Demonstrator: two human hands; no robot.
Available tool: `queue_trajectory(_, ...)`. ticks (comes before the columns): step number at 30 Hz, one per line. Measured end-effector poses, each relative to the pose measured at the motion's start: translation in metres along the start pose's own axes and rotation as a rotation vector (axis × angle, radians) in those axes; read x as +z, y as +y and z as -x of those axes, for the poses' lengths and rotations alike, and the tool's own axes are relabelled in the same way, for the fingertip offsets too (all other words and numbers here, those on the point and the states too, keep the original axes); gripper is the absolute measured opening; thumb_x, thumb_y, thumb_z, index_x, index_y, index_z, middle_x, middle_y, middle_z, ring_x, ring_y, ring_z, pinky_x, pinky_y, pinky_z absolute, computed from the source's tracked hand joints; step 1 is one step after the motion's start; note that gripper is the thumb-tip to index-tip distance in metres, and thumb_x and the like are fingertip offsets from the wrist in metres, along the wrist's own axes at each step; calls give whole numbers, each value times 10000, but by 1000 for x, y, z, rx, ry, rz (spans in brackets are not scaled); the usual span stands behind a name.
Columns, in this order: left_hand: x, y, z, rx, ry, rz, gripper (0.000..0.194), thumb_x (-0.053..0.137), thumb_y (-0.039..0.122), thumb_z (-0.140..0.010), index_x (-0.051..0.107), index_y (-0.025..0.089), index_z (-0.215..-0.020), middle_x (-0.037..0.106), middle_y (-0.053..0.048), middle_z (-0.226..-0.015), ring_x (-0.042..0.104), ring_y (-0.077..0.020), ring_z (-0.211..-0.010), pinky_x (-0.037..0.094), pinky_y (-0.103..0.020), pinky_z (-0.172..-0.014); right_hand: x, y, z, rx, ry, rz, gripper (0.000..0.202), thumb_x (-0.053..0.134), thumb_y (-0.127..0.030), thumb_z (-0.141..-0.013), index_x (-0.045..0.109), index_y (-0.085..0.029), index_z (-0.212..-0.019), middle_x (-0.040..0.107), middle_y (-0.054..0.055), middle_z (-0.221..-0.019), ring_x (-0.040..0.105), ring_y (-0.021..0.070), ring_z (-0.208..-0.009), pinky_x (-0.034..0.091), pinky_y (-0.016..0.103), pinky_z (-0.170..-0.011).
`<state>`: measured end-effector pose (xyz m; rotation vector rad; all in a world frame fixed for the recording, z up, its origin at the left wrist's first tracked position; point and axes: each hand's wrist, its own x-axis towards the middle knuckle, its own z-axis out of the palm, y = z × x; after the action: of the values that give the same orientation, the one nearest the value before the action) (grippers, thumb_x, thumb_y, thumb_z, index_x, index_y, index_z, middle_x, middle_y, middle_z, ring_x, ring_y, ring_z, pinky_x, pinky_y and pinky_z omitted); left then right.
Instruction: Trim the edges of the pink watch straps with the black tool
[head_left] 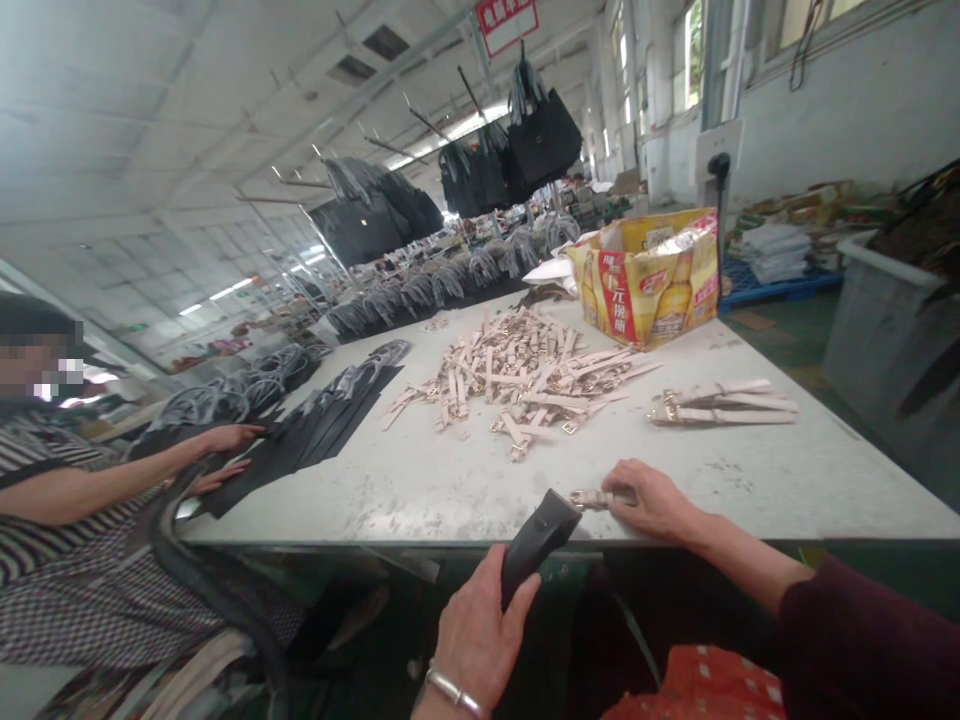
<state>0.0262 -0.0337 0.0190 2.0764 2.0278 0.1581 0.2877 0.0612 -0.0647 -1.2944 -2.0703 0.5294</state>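
My left hand [480,635], with a silver bangle at the wrist, is wrapped round a black handheld tool [541,535] shaped like a hair clipper; its exact kind I cannot make out. The tool's wide end points up and right, close to a pale pink buckle strap [595,498]. That strap lies at the table's front edge, and my right hand [652,500] is closed on its far part, so I cannot tell whether it is one strap or several. Beyond is a heap of similar buckle straps [517,365]. A tied bundle of straps [724,405] lies to the right.
The white table [420,480] reaches away from me. A yellow carton [649,285] stands at its back right. On the left, a co-worker's hands [229,455] touch black bag pieces [315,430]. A grey bin [889,330] stands right of the table; black bags [544,140] hang overhead.
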Motion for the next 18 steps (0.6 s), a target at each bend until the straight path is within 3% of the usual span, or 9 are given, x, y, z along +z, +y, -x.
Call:
queue_trajectory(11,6,16,-20,40,-49,-128,476,331,535,-865,513,213,-1165,672,-104,-976,648,-260,-874,419,-296,-707,-2,0,1,23,-21,-55,145,543,-189,-715,650,-188,-812,607,36,-797,531,173,-795,395,272,-724)
queue_trajectory(18,0,17,-29,-22,-113,-75,472,367,522,-855,510,202,-1170,680,-105,-972,643,-248,-900,418,-292,-738,-3,0,2,60,-41,-79,149,548,-181,-721,644,-198,-833,602,33,-810,535,174,-802,397,282,-747)
